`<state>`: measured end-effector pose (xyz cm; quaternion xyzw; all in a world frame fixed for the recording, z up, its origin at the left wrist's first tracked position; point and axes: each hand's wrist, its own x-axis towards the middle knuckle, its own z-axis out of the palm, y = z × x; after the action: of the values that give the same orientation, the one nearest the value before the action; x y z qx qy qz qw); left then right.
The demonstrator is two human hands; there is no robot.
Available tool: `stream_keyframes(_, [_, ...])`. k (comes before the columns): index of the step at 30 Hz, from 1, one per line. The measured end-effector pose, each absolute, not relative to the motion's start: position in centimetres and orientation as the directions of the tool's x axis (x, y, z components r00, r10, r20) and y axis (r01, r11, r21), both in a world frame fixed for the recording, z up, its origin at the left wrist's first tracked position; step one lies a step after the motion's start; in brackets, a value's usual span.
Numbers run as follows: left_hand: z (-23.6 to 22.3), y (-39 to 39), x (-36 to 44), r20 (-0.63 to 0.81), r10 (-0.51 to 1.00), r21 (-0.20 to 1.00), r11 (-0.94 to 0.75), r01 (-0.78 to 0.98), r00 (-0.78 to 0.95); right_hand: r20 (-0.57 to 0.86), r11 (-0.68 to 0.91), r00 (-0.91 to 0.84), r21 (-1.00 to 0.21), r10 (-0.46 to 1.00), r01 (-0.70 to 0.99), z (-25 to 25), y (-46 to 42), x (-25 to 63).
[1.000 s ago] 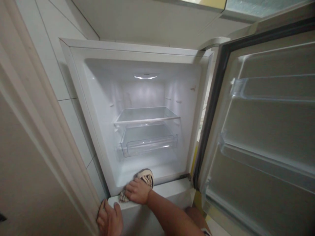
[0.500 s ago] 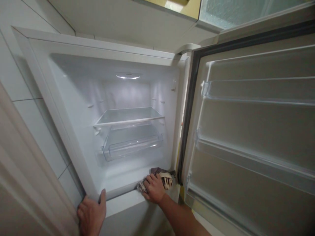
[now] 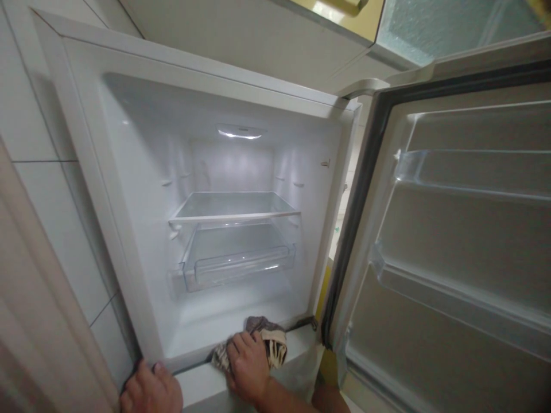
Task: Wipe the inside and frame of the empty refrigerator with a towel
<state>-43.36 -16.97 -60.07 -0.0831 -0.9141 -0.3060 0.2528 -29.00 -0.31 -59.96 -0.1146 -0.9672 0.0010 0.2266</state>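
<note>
My right hand (image 3: 248, 367) is closed on a crumpled cloth (image 3: 275, 347), patterned in brown, cream and black. It presses the cloth against the front sill at the bottom of an open refrigerator (image 3: 150, 275). My left hand (image 3: 151, 391) is at the lower left corner of the refrigerator, its fingers curled round the frame's edge. Inside the lit compartment are a glass shelf (image 3: 236, 205) and, below it, a clear drawer (image 3: 243, 265).
The refrigerator door (image 3: 447, 241) is swung out to the right, with clear door bins (image 3: 465, 175) and a dark gasket (image 3: 361, 206). A tiled wall (image 3: 47, 212) and a beige curtain-like surface (image 3: 26, 298) stand at the left. Cabinets (image 3: 336, 17) hang above.
My right hand has slid the cloth leftward along the sill, away from the hinge side. My left hand stays at the corner, its thumb now lower. The camera view has shifted and tilted slightly.
</note>
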Motion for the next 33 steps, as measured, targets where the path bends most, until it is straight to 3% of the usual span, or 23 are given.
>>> stream_keyframes(4, [-61.1,-17.4,-43.8,0.647,0.064,0.292,0.9,0.324,-0.76,0.524,0.995,-0.848,0.003,0.079,0.095,-60.8,-4.1,-33.8])
stream_keyframes(9, [-62.4,-17.7,-44.2,0.69,0.034,0.348,0.86,0.372,-0.723,0.551,0.996,-0.831,0.083,-0.073,-0.033,-59.7,-7.0,-37.8])
stream_keyframes(14, [-62.5,-17.9,-44.0,0.642,0.033,0.388,0.848,0.362,-0.766,0.39,0.985,-0.905,0.067,-0.173,-0.159,-56.4,-5.9,-36.1])
stream_keyframes(17, [-61.9,-17.9,-43.7,0.61,0.04,0.382,0.86,0.338,-0.791,0.355,0.995,-0.932,-0.047,-0.066,-0.088,-55.1,-4.1,-32.9])
stream_keyframes(26, [-61.1,-17.5,-43.0,0.572,0.047,0.357,0.884,0.301,-0.819,0.299,0.862,-0.826,-0.339,0.478,0.377,-54.6,0.0,-28.9])
stream_keyframes(29, [-61.2,-17.2,-43.3,0.551,0.054,0.386,0.868,0.311,-0.833,0.272,0.795,-0.815,-0.51,0.512,0.329,-52.4,-2.9,-33.3])
stream_keyframes(32, [-61.6,-17.5,-43.4,0.429,0.069,0.508,0.806,0.304,-0.901,0.217,0.645,-0.838,-0.739,0.501,0.194,-50.6,-7.4,-38.8])
stream_keyframes(33, [-61.7,-18.0,-43.2,0.373,0.062,0.556,0.784,0.276,-0.926,0.198,0.563,-0.792,-0.799,0.578,0.211,-50.3,-8.8,-40.3])
